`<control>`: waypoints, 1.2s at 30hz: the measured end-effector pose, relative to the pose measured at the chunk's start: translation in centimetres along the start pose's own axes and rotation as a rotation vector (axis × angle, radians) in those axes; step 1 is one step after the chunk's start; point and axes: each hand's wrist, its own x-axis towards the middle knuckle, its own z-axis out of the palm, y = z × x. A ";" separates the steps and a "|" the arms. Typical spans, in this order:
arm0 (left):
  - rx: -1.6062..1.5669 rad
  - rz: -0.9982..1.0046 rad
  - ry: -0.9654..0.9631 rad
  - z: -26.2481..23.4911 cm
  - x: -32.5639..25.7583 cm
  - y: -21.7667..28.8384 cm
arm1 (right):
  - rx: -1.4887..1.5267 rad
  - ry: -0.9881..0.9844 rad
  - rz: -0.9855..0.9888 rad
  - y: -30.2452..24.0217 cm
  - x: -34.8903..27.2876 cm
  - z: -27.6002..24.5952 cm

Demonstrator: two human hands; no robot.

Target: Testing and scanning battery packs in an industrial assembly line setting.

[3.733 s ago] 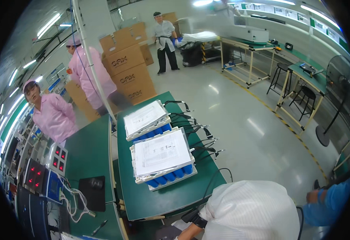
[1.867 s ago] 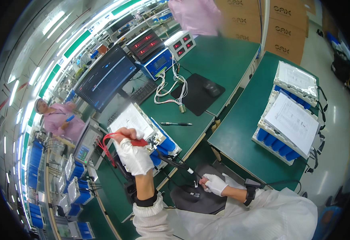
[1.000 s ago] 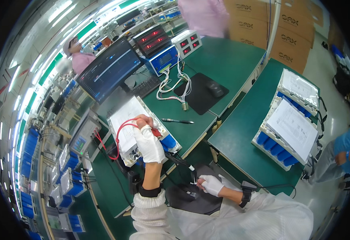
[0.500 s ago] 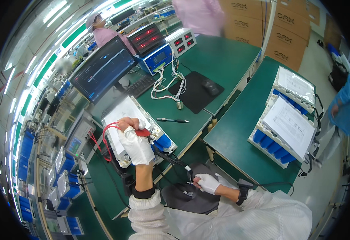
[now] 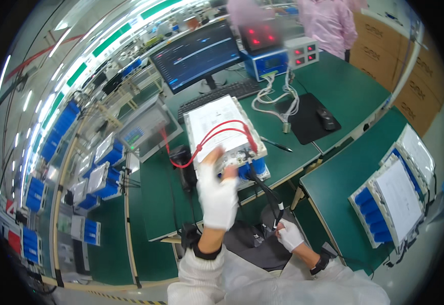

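Note:
A battery pack (image 5: 256,172) with blue cells in a white frame lies on the green bench in front of me, a printed sheet (image 5: 214,119) covering its top. My left hand (image 5: 218,198), in a white fingerless glove, hovers by the pack's near end. Its thumb and forefinger are apart with nothing visible between them, slightly blurred. Red test leads (image 5: 217,133) loop over the sheet, their red ends at the pack's near right corner. My right hand (image 5: 290,236), gloved too, is closed around the end of the black cables (image 5: 268,190) hanging from the pack, above my lap.
Left of the pack are a dark handheld object (image 5: 182,165) and a bench tester (image 5: 148,129). Monitor (image 5: 196,56), keyboard (image 5: 227,95), white wiring harness (image 5: 283,104), mouse (image 5: 326,118) and pen (image 5: 277,145) lie beyond. More packs (image 5: 372,213) occupy the right bench; others fill the left racks.
My left hand has let go of the red lead end and drawn back toward me. The red leads now arch across the sheet. The view has turned left; my right hand keeps the cables.

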 end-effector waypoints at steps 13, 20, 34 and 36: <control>0.097 -0.884 0.562 -7.5 -20.1 -20.8 | 0.036 -0.145 0.212 -1.5 -0.2 1.5; -0.010 -0.997 0.345 -8.3 -25.8 -24.7 | -0.159 -0.219 0.364 -1.8 -1.1 1.7; -1.092 -1.083 0.274 -4.1 -23.7 -8.0 | -0.023 -0.202 0.218 -1.9 -1.0 6.0; -1.171 -1.083 0.271 -3.3 -22.5 -7.3 | -0.007 -0.183 0.219 -1.9 -1.1 6.3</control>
